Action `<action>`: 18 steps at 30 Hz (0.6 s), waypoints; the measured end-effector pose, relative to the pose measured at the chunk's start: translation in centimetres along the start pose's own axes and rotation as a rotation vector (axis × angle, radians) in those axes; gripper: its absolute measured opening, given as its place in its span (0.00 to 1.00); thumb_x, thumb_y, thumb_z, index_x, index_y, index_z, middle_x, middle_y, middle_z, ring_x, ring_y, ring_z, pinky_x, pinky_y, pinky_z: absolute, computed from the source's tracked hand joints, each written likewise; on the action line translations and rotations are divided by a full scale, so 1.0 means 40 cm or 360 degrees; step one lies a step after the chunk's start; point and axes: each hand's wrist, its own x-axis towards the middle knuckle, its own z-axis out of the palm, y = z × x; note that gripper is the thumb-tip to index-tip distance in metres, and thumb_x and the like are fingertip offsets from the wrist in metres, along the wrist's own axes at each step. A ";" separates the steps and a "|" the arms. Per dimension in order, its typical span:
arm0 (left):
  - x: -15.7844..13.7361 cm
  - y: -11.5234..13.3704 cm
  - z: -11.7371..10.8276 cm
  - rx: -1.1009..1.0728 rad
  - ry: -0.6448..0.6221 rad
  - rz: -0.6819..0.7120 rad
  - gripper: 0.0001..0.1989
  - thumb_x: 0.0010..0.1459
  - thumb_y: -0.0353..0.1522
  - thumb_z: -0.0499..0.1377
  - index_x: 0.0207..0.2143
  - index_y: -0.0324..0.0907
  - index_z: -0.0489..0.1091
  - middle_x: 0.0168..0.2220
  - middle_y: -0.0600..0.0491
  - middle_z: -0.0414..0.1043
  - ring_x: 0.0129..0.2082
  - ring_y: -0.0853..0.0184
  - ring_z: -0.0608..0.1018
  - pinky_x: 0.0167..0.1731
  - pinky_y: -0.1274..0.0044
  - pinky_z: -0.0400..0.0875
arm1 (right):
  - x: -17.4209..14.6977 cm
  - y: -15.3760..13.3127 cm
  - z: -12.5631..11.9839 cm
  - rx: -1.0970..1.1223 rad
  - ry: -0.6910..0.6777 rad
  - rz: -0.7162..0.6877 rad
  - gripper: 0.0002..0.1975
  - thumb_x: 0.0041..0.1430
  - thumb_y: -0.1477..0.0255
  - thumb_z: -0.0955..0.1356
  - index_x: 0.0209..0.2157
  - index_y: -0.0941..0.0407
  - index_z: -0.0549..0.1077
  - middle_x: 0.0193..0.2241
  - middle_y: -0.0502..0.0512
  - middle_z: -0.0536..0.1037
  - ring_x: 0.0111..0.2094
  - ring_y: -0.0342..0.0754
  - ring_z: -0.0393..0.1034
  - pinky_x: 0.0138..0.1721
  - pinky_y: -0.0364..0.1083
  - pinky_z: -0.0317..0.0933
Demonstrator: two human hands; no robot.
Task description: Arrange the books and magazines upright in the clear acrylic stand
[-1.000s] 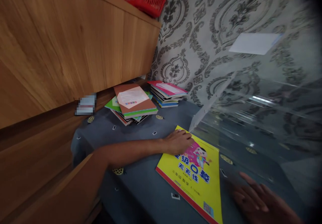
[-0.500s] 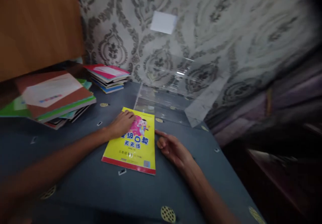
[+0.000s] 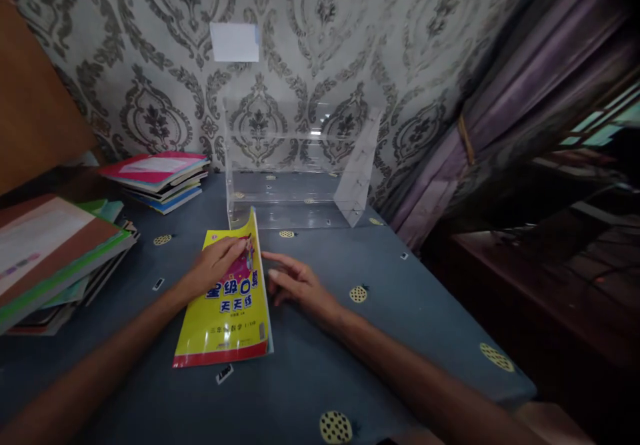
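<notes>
A yellow workbook [image 3: 227,330] with a red bottom strip and a cartoon figure lies on the table. Its right side is curled upward, most at the top corner. My left hand [image 3: 217,265] rests flat on the cover, fingers together and extended. My right hand [image 3: 300,288] is beside the raised right edge. Its index finger is stretched out with the tip at that edge, while the other fingers are loosely bent and grip nothing visible. Behind the workbook stands a clear acrylic rack [image 3: 295,185] with tiered shelves.
Stacked books with a brown cover on top [image 3: 55,251] lie at the left. A second pile, topped by a pink book [image 3: 155,168], sits farther back. The blue tablecloth [image 3: 310,378] has a pineapple pattern. A tied purple curtain [image 3: 480,125] hangs at the right.
The view has turned to the right. The workbook, flat before, now has its right edge bent up at my right index finger. My left hand stays on the cover.
</notes>
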 end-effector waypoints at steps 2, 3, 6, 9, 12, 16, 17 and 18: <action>0.000 0.028 -0.007 -0.0331 -0.0089 -0.0106 0.25 0.64 0.52 0.49 0.33 0.42 0.71 0.32 0.51 0.74 0.31 0.63 0.76 0.33 0.73 0.70 | 0.007 0.008 0.018 -0.0199 -0.0018 -0.0145 0.26 0.57 0.62 0.74 0.57 0.48 0.74 0.35 0.50 0.75 0.36 0.44 0.71 0.34 0.44 0.69; -0.002 0.039 -0.010 -0.0450 -0.0113 -0.0153 0.25 0.61 0.54 0.52 0.30 0.42 0.70 0.29 0.52 0.73 0.28 0.65 0.75 0.30 0.74 0.69 | 0.010 0.012 0.026 -0.0266 -0.0029 -0.0190 0.27 0.57 0.63 0.74 0.58 0.47 0.73 0.40 0.52 0.76 0.39 0.46 0.72 0.37 0.47 0.70; -0.008 0.049 -0.012 -0.0780 -0.0133 -0.0292 0.22 0.54 0.52 0.62 0.28 0.41 0.70 0.24 0.56 0.70 0.23 0.69 0.72 0.25 0.77 0.66 | 0.016 0.026 0.041 -0.0281 -0.0064 -0.0223 0.27 0.59 0.63 0.73 0.59 0.46 0.71 0.53 0.57 0.73 0.49 0.51 0.71 0.46 0.53 0.71; -0.012 0.027 -0.011 -0.1096 -0.0272 -0.0461 0.21 0.50 0.49 0.66 0.30 0.40 0.72 0.24 0.55 0.72 0.22 0.69 0.73 0.24 0.77 0.67 | 0.018 0.038 0.038 -0.0147 -0.0057 -0.0164 0.28 0.59 0.61 0.73 0.60 0.46 0.69 0.55 0.58 0.72 0.48 0.52 0.73 0.47 0.55 0.72; -0.014 -0.002 -0.010 -0.1289 -0.0398 -0.0570 0.22 0.50 0.48 0.68 0.34 0.39 0.74 0.26 0.51 0.76 0.23 0.67 0.76 0.26 0.76 0.70 | 0.018 0.038 0.029 0.0056 0.0029 -0.0084 0.32 0.58 0.57 0.74 0.61 0.47 0.67 0.52 0.59 0.74 0.45 0.51 0.75 0.46 0.55 0.72; -0.016 -0.022 -0.010 -0.1510 -0.0484 -0.0554 0.22 0.52 0.45 0.69 0.41 0.38 0.76 0.31 0.48 0.80 0.26 0.65 0.80 0.32 0.73 0.74 | 0.017 0.023 0.028 0.0208 0.0024 -0.0038 0.28 0.57 0.54 0.74 0.55 0.53 0.72 0.49 0.59 0.77 0.48 0.54 0.75 0.49 0.55 0.70; -0.017 -0.024 -0.010 -0.1533 -0.0503 -0.0546 0.22 0.52 0.45 0.69 0.43 0.38 0.76 0.33 0.48 0.80 0.28 0.65 0.80 0.33 0.72 0.75 | 0.017 0.019 0.029 0.0216 0.0012 -0.0038 0.27 0.57 0.54 0.74 0.53 0.53 0.73 0.49 0.58 0.78 0.49 0.54 0.74 0.50 0.55 0.70; -0.018 -0.026 -0.010 -0.1542 -0.0518 -0.0539 0.22 0.53 0.44 0.68 0.44 0.39 0.76 0.34 0.47 0.81 0.28 0.64 0.81 0.34 0.72 0.76 | 0.017 0.016 0.031 0.0221 0.0002 -0.0041 0.26 0.57 0.54 0.74 0.53 0.53 0.74 0.48 0.58 0.78 0.50 0.55 0.74 0.50 0.55 0.69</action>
